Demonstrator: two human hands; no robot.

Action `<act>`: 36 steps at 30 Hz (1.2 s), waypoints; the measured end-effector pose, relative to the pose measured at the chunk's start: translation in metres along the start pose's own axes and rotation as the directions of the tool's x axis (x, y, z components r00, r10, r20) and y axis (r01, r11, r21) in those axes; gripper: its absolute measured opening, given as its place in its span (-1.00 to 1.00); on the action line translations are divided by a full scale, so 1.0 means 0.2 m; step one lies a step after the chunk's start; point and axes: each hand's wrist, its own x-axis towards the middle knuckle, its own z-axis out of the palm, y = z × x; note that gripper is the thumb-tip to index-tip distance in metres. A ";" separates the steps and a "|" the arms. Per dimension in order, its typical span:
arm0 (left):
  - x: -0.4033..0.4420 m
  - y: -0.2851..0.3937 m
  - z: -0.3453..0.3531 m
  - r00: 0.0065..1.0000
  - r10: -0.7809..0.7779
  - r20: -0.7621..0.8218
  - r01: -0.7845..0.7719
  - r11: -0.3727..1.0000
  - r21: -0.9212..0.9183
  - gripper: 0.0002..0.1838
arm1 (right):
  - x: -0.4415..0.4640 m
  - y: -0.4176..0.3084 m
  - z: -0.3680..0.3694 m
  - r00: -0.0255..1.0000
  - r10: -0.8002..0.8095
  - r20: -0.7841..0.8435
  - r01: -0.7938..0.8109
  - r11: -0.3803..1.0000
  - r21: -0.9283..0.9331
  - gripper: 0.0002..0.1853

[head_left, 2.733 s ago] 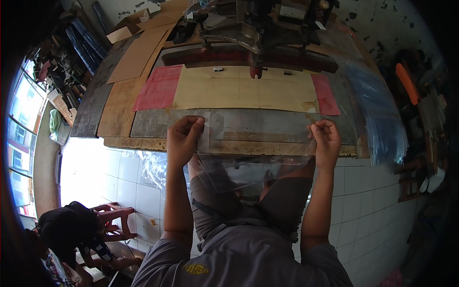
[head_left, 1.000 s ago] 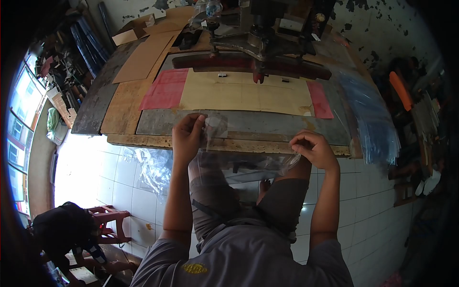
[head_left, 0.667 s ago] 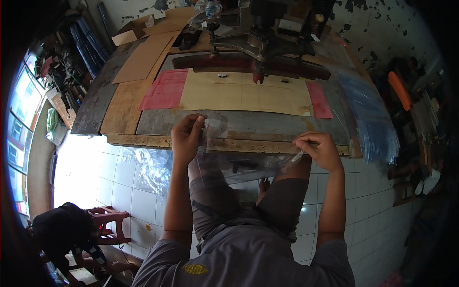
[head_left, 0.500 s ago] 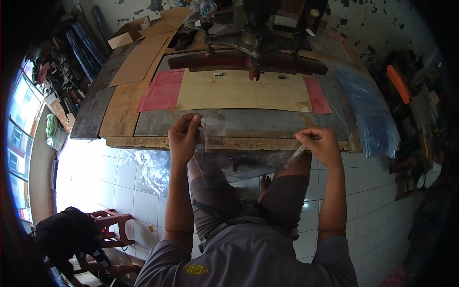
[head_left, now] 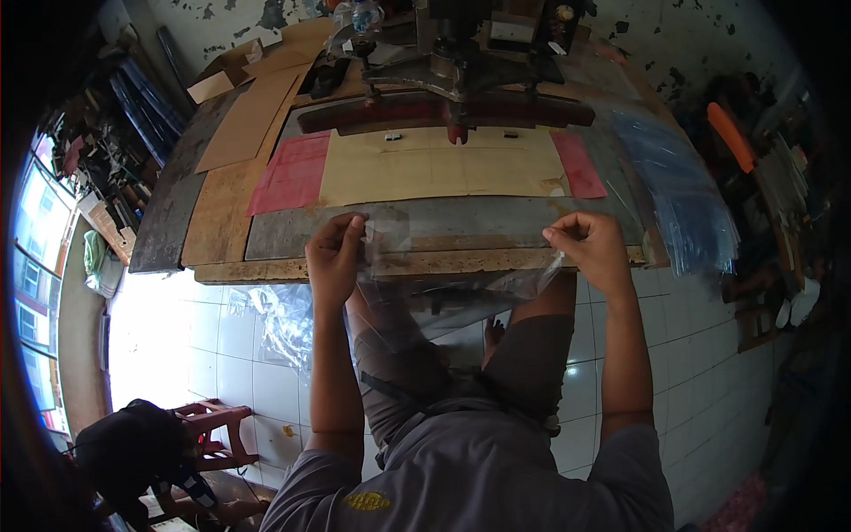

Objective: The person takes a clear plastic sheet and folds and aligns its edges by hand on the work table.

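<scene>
A thin clear plastic sheet sags between my two hands, over my lap at the table's front edge. My left hand pinches its left end between thumb and fingers. At the other end, my right hand pinches the right corner. Beyond them on the grey work surface lies a long yellow sheet bearing two small dark pieces. Pink-red strips flank it on both sides. Above its far edge hangs a press with a dark red bar.
A pile of bluish clear plastic sheets overhangs the table's right side. Brown cardboard lies at the left. Crumpled clear plastic is below the table on the left. A red stool and a person in black are at lower left.
My right hand has risen slightly, still pinching the plastic sheet. My left hand keeps nearly the same place and grip. The whole view has shifted a little.
</scene>
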 end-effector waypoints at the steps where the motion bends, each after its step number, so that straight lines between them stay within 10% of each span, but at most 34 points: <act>1: 0.00 0.00 0.00 1.000 -0.003 -0.003 0.003 1.000 0.004 -0.75 | 0.00 0.00 0.00 1.000 -0.003 -0.002 0.003 1.000 -0.006 -0.83; 36: 0.00 -0.02 0.01 1.000 0.005 -0.020 -0.005 1.000 -0.017 -0.77 | -0.04 -0.09 -0.02 0.987 -0.134 -0.089 0.142 0.985 0.094 -0.85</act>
